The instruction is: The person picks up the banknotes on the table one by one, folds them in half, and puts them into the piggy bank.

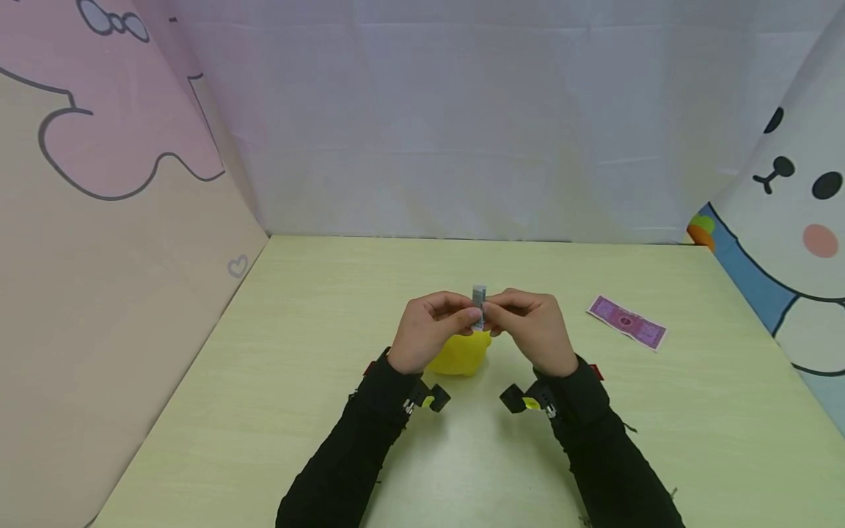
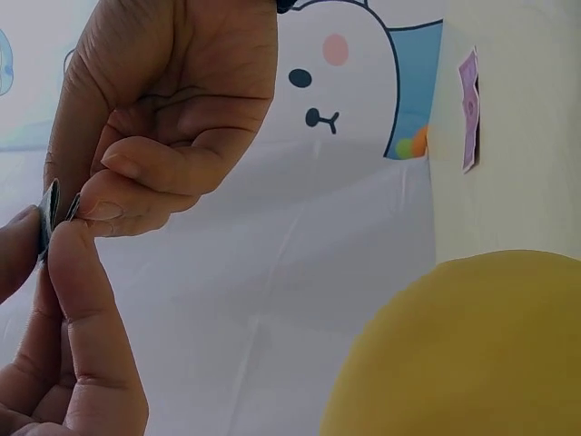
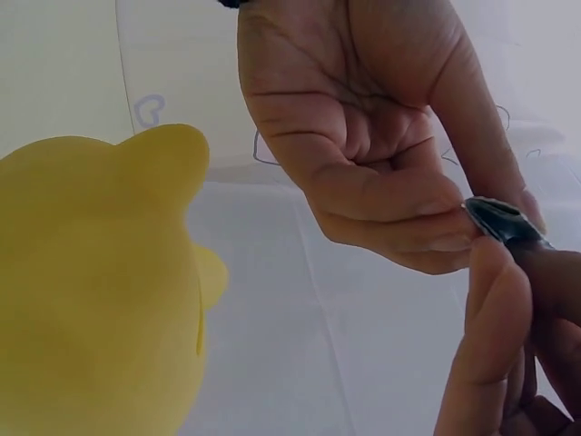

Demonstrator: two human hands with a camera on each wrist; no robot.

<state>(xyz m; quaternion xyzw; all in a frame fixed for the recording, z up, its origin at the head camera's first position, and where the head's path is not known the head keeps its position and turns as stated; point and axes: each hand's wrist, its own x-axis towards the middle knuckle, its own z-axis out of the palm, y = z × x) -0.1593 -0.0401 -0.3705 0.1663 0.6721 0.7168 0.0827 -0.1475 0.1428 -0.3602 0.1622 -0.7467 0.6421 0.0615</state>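
Note:
Both hands meet in the middle of the head view, above the table. Between them is a small grey-blue folded paper, apparently a banknote, standing upright. My left hand pinches its left side with thumb and fingers; my right hand pinches the right side. In the right wrist view the folded paper shows layered, slightly parted edges at the fingertips. Just below and behind the hands sits a rounded yellow object, partly hidden by the left hand. From the right wrist, this yellow object shows ear-like and snout-like bumps.
A purple-pink banknote with creases lies on the pale wooden table, to the right of the hands. White cloth hangs behind the table; printed cartoon panels stand at left and right.

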